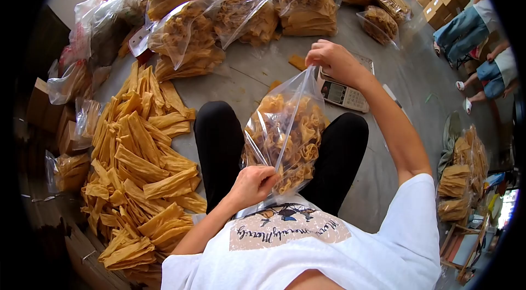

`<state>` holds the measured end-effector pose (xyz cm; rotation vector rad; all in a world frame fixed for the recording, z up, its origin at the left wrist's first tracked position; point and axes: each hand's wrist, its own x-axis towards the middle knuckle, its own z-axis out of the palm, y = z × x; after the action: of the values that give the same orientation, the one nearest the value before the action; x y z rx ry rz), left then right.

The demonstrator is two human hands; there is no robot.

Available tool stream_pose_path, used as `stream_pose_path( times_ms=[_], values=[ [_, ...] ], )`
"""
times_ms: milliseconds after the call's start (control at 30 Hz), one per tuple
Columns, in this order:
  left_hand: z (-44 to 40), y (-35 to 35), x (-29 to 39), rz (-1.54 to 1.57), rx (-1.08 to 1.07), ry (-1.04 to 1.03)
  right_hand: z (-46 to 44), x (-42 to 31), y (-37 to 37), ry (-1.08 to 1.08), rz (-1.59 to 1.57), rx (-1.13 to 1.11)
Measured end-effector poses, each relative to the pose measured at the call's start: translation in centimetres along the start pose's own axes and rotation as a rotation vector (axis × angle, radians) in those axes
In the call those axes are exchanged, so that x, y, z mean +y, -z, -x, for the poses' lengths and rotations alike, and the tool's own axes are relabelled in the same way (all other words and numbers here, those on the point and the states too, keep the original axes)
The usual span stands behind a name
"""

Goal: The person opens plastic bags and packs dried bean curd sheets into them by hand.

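Observation:
Between my knees stands a clear plastic bag (290,136) full of curled, yellow-brown dried pieces. The fingers of my right hand (331,61) pinch the far upper corner of the bag, raised near the digital scale (344,92). My left hand (255,185) is closed on the near edge of the same bag, close to my shirt. The bag's edge is stretched in a line from one hand to the other. To the left of my legs lies a large pile of long, flat dried sheets (142,164).
Filled clear bags (246,16) line the far side of the floor. Cardboard boxes (438,7) are stacked at the far right, near two people (466,29). More bagged sheets (460,180) stand at right. Boxes and bags (71,131) sit along the left edge.

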<state>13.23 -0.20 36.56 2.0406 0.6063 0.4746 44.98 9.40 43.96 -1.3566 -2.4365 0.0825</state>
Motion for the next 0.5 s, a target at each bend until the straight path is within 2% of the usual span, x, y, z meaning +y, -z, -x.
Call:
stream_pose_path(
  times_ms=[67, 100, 167, 200, 267, 300, 367, 400, 500],
  values=[
    [0.1, -0.3, -0.5, 0.02, 0.024, -0.019, 0.9, -0.1, -0.7, -0.18, -0.039, 0.084],
    [0.2, -0.5, -0.5, -0.023, 0.07, -0.057, 1.2, -0.2, -1.3, -0.154, -0.037, 0.085],
    [0.2, -1.0, -0.5, -0.041, 0.151, -0.025, 2.2, -0.4, -2.9, -0.62, -0.591, 0.202],
    [0.1, -0.9, -0.7, -0.042, 0.167, -0.024, 2.7, -0.2, -4.4, -0.605, -0.588, 0.196],
    [-0.2, -1.0, -1.1, -0.034, 0.251, 0.007, 3.7, 0.1, -7.2, -0.536, -0.843, 0.491],
    [-0.5, -1.2, -1.2, -0.035, 0.261, 0.006, 3.9, -0.4, -7.6, -0.526, -0.841, 0.487],
    [-0.9, -1.6, -1.2, 0.082, 0.321, 0.162, 4.0, -1.7, -8.6, -0.532, -1.245, 0.447],
    [-0.9, -1.6, -1.2, 0.081, 0.327, 0.159, 4.2, -2.1, -9.5, -0.545, -1.359, 0.424],
    [-1.0, -1.8, -1.3, 0.017, 0.313, 0.179, 4.8, -3.0, -12.0, -0.686, -1.351, 0.301]
  ],
)
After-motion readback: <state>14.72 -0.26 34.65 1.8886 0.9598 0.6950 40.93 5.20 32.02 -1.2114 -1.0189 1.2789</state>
